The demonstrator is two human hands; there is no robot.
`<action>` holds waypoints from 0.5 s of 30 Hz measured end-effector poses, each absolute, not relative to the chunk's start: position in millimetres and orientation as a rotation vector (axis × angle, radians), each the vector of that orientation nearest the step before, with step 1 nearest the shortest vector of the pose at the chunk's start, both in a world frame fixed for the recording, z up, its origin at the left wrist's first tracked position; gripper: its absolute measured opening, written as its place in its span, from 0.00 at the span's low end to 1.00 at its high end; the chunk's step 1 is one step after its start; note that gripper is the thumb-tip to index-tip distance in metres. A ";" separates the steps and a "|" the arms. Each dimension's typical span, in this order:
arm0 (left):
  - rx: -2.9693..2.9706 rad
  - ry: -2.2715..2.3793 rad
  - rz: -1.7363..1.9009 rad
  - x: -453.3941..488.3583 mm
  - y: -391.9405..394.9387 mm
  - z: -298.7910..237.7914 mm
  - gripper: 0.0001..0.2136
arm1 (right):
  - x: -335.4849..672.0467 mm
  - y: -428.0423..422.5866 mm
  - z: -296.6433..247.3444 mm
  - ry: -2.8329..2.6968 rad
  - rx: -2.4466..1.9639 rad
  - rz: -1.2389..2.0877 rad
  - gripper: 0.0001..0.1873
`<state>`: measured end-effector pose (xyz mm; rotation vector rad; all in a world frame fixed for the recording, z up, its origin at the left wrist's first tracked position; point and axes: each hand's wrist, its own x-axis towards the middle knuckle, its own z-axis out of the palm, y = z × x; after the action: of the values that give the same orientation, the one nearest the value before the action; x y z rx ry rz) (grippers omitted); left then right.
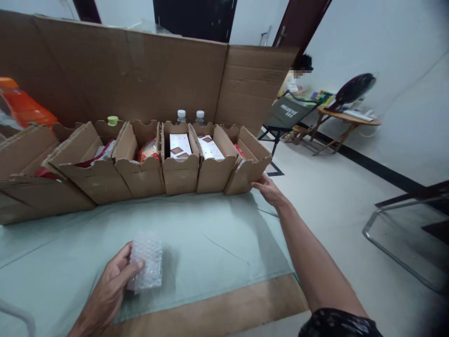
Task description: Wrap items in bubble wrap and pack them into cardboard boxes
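My left hand (111,283) is closed around a flat piece of clear bubble wrap (150,262), thumb on top, held over the pale green cloth (210,234). Whether anything is wrapped inside, I cannot tell. At the far right of a row of cardboard bins, my right hand (270,191) grips the lower right corner of the end bin (245,175). Its thumb shows at the front, while the other fingers are partly hidden beside the bin. Red packaging (239,150) shows inside that bin. White boxes (180,146) with brown squares stand in two neighbouring bins.
A tall cardboard panel (140,70) stands behind the bins. Two clear bottles with white caps (181,113) and an orange bottle (28,105) rise there. To the right are a folding chair (286,112), a seated person (293,84) and a small wooden table (347,117).
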<state>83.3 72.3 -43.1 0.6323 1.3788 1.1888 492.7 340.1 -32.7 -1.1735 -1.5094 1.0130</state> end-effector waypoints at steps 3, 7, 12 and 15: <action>0.639 1.395 1.183 83.4 77.0 -40.6 0.30 | 492.5 336.7 -30.9 -1.531 -1.224 0.951 0.34; 0.675 1.397 1.182 77.3 80.7 -45.7 0.29 | 498.9 307.7 -5.2 -1.422 -1.321 0.658 0.20; 0.779 1.454 1.154 68.8 88.3 -66.6 0.31 | 446.5 279.2 73.5 -1.717 -1.244 0.097 0.12; 0.798 1.473 1.199 71.5 90.4 -77.9 0.38 | 390.3 296.2 111.6 -2.083 -1.211 0.142 0.11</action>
<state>71.5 90.4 -77.9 0.7984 1.4734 1.1985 390.3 296.2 111.6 -1.2115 -2.0832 0.1417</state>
